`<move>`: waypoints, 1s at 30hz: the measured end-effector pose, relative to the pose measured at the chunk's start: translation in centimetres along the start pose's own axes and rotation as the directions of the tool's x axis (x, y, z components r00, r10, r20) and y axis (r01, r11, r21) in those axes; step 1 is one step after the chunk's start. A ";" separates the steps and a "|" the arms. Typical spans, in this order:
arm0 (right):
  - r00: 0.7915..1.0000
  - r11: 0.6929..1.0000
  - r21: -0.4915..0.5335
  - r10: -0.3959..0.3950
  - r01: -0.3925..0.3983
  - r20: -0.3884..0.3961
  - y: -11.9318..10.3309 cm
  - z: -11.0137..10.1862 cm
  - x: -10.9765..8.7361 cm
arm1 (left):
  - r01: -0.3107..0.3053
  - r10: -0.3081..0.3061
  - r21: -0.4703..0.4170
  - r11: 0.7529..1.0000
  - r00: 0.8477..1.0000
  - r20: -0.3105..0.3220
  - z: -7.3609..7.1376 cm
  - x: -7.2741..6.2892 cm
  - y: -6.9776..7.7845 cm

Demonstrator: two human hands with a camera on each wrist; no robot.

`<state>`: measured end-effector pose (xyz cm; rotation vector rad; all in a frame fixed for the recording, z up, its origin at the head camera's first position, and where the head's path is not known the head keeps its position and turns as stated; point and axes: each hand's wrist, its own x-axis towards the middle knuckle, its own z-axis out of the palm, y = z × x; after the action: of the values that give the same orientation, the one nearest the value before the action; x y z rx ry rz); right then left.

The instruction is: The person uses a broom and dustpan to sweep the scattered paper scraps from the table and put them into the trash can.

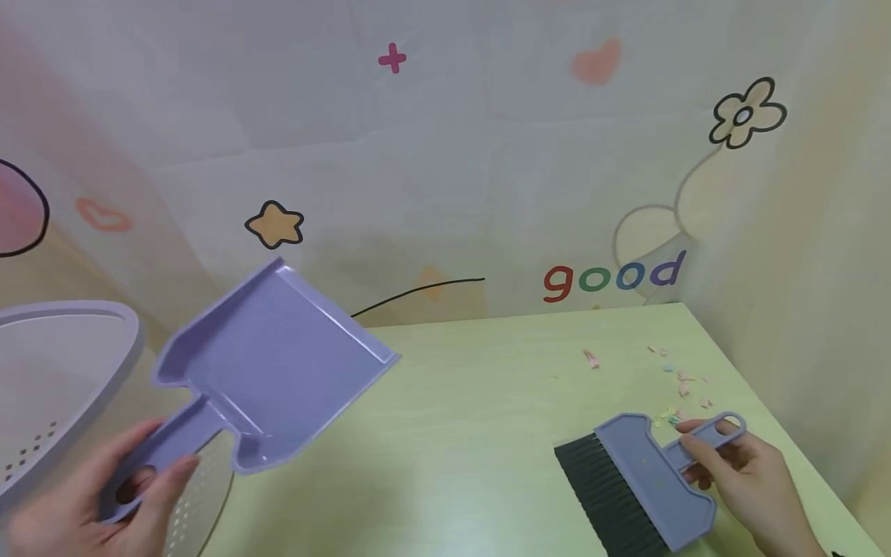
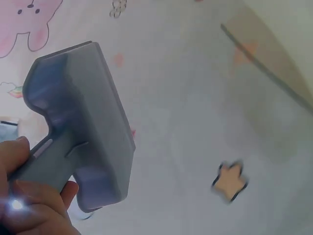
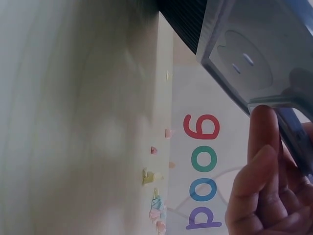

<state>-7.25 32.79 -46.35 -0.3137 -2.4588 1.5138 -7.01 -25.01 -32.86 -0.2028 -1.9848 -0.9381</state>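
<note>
My left hand (image 1: 104, 503) grips the handle of a light purple dustpan (image 1: 278, 371), raised at the left with its flat lip toward the right. In the left wrist view the dustpan (image 2: 93, 127) shows its underside, and fingers wrap the handle. At the right, my right hand (image 1: 752, 472) pinches the handle of a matching purple hand brush (image 1: 647, 480). Its dark bristles (image 1: 612, 495) point left and down, over the table. Small pink, yellow and blue paper scraps (image 1: 684, 387) lie beyond the brush; the right wrist view shows scraps (image 3: 155, 203) near the table's far edge.
A pale wood-patterned table (image 1: 452, 433) spreads before me. At the far left stands a white bin (image 1: 63, 418) with small holes and a lavender rim. Behind hangs a white cloth (image 1: 445, 155) printed with stars, hearts and the word "good".
</note>
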 end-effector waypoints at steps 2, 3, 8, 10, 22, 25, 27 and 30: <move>1.000 1.000 0.002 -0.001 0.001 0.004 -0.1 0.1 0.1 | -0.031 0.028 0.035 0.999 0.997 0.078 1.4 -0.5 0.0; 1.000 1.000 0.003 0.000 0.000 0.005 -0.1 0.2 0.1 | -0.034 0.030 0.034 0.999 0.994 0.105 2.2 -0.8 -0.2; 0.999 1.000 0.006 0.030 -0.030 0.012 -0.1 0.2 0.1 | 0.091 -0.112 0.073 0.993 0.926 0.361 5.9 -2.7 -1.9; 0.999 0.999 0.010 0.043 -0.043 0.018 0.0 0.1 0.1 | 0.151 -0.166 0.071 0.986 0.868 0.468 7.2 -3.3 -3.0; 0.978 0.974 0.223 -0.007 -0.040 0.207 0.9 -1.0 0.3 | 0.305 -0.176 -0.042 0.952 0.650 0.739 12.4 -5.4 -8.2; 0.953 0.947 0.319 -0.120 0.026 0.277 1.1 -1.1 0.1 | 0.323 -0.186 -0.033 0.946 0.623 0.760 12.8 -5.7 -8.7; 0.931 0.925 0.374 -0.195 0.069 0.310 1.1 -1.1 0.0 | 0.337 -0.196 -0.024 0.941 0.604 0.773 13.1 -5.9 -8.8; 0.911 0.910 0.389 -0.273 0.141 0.308 0.7 -1.1 0.0 | 0.367 -0.221 -0.004 0.930 0.569 0.792 13.4 -6.0 -8.8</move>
<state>-6.82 34.01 -46.49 0.3153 -2.2898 2.0167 -16.62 -20.75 -46.40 -0.4486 -2.8185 -1.4076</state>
